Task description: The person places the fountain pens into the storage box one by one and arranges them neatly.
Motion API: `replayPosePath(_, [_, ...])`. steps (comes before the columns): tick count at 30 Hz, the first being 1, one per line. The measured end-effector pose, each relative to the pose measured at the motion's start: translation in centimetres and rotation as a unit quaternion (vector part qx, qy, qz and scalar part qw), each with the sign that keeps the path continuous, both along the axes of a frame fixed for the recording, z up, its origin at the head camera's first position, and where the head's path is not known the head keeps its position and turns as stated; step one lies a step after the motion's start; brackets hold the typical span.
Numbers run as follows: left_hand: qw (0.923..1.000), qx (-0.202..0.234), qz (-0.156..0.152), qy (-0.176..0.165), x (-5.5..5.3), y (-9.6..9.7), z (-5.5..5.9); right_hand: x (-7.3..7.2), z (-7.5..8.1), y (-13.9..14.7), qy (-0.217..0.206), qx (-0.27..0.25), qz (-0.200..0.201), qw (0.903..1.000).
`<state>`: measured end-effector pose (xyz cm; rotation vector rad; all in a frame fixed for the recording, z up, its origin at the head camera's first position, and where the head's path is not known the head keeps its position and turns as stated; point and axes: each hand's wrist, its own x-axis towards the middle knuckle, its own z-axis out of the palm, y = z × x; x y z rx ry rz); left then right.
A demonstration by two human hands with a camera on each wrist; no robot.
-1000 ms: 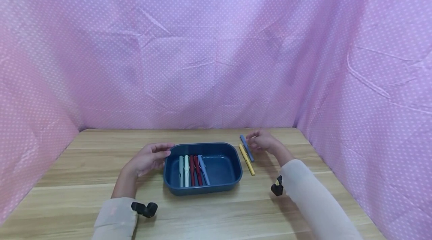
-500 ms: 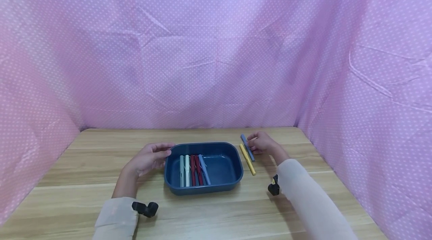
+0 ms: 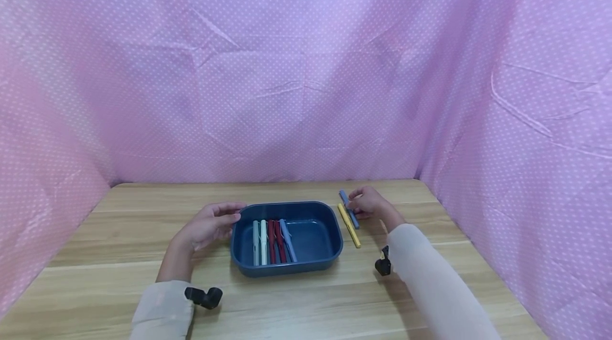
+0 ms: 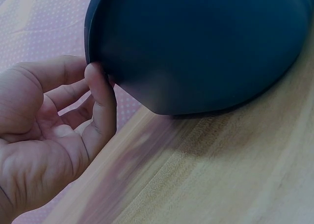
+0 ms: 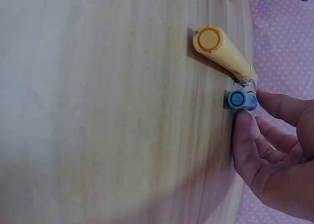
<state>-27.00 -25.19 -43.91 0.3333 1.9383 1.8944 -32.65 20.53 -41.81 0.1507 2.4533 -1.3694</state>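
Note:
My left hand [image 3: 210, 227] pinches the upper left corner of a dark blue box [image 3: 334, 241] between thumb and fingers; the left wrist view shows the thumb on the box wall [image 4: 206, 52]. Several capped pens lie side by side in the box's left half: a grey-green pen [image 3: 256, 243], a pale mint pen [image 3: 264, 243], two dark red pens [image 3: 280, 241] and a light blue pen [image 3: 288, 240]. Right of the box, my right hand [image 3: 372, 204] pinches a blue pen [image 5: 239, 100] lying on the table. Beside it lies a yellow pen [image 5: 228, 54].
The box stands on a wood-grain table [image 3: 287, 308]. A pink polka-dot cloth [image 3: 306, 90] hangs behind the table and along both sides. A black wrist camera [image 3: 204, 297] sits on the left sleeve, another black camera [image 3: 383, 262] on the right.
My right hand has moved slightly left onto the blue pen, and its thumb and fingers have closed around it. The left hand and the box stay in place.

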Motion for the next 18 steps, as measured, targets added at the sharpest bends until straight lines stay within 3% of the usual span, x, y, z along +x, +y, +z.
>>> replayPosePath(18, [1.0, 0.001, 0.004, 0.0, 0.2, 0.02, 0.01, -0.17, -0.37, -0.41, 0.012, 0.033, 0.001, 0.9994])
